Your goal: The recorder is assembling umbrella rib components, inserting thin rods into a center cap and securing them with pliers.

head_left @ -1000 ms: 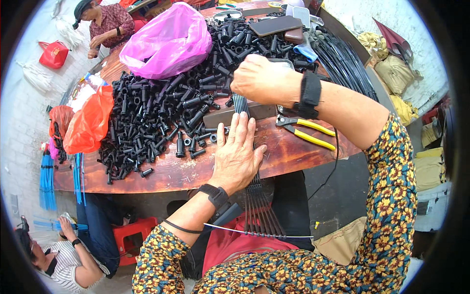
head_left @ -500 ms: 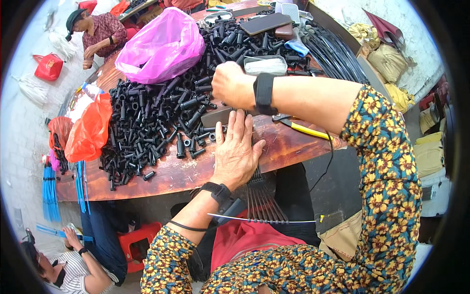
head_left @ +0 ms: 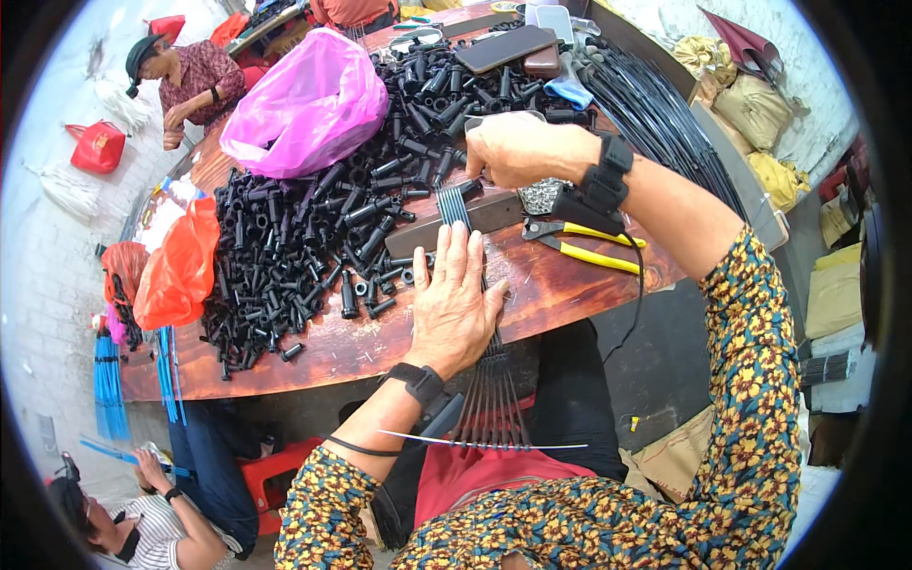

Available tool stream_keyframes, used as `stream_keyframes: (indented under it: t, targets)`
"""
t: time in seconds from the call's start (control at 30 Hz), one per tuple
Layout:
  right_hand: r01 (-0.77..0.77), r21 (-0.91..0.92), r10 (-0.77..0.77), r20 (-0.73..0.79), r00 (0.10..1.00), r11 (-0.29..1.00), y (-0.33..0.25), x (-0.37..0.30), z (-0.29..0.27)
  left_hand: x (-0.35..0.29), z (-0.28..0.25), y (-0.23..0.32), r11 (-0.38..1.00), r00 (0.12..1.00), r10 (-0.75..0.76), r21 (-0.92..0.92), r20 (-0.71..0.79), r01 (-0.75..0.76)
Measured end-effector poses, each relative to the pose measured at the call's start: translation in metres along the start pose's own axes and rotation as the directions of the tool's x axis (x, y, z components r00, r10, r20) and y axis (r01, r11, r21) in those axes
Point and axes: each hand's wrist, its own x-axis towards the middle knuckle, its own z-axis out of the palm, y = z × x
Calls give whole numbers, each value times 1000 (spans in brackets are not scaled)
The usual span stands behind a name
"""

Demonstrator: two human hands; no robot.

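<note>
My left hand (head_left: 452, 309) lies flat with fingers stretched over a row of thin dark rods (head_left: 491, 385). The rods' pale far tips (head_left: 452, 204) stick out beyond my fingertips, across a flat dark bar (head_left: 418, 235) on the table. Toward my lap the rods fan out, and a thin white stick (head_left: 560, 446) crosses their near ends. My right hand (head_left: 532, 152) is closed just beyond and right of the tips; a short black tubular piece shows by its fingers, but what it grips is hidden.
Black tubular fittings (head_left: 275, 256) heap over the wooden table (head_left: 570, 294). A pink bag (head_left: 304, 104) and an orange bag (head_left: 179, 275) stand at the left. Yellow-handled cutters (head_left: 594, 255), small metal pieces (head_left: 543, 197) and long black rods (head_left: 665, 123) are at the right. Two people sit at the left.
My right hand has moved right, off the rods, baring their far tips, the bar and the cutters. My left hand stays flat on the rods.
</note>
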Motion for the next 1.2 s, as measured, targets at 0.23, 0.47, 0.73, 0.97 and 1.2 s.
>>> stream_keyframes:
  t: [0.23,0.47,0.73,0.97,1.2]
  targets:
    - [64,-152,-81,-109,991,986,5,-9,36,1,-1,2,1000,1000,-1,0,30,1]
    - [62,155,-42,-127,991,986,19,-19,40,0,0,1,1000,999,0,20,44,-1]
    - [9,241,10,-77,997,971,18,-19,46,2,1,1,999,999,3,44,51,-5]
    - [20,265,11,-114,993,964,23,-20,52,2,2,1,999,997,-3,49,73,-1]
    - [21,293,0,-69,998,956,22,-17,51,2,2,1,999,997,-10,43,83,7]
